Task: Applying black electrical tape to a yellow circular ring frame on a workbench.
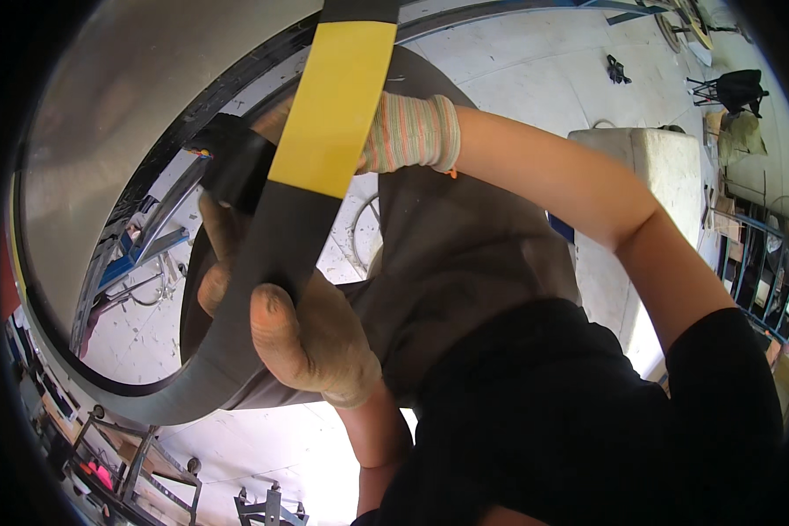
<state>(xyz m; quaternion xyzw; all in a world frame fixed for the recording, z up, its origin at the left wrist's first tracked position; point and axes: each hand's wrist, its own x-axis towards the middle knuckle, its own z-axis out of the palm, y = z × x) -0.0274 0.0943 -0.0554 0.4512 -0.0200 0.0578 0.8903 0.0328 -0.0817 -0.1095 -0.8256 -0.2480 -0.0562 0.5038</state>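
A broad black band with a yellow section (333, 105) crosses the middle of the head view, running from the top edge down and curving away to the lower left. My left hand (320, 342), in a tan work glove, is closed on its black part, thumb on the near face and fingers round the far side. Behind the yellow section passes my right hand (399, 136), in a glove with a striped cuff. The band hides most of that hand; a bit of glove shows beyond it, against a dark blocky object (237, 167) whose kind I cannot make out.
A large shiny metal panel (149, 114) with a dark curved edge fills the upper left. A whitish block (662, 162) stands on the right, near shelving (758, 272). Wheeled metal frames (136, 465) are at the lower left. Scraps litter the pale floor (526, 66).
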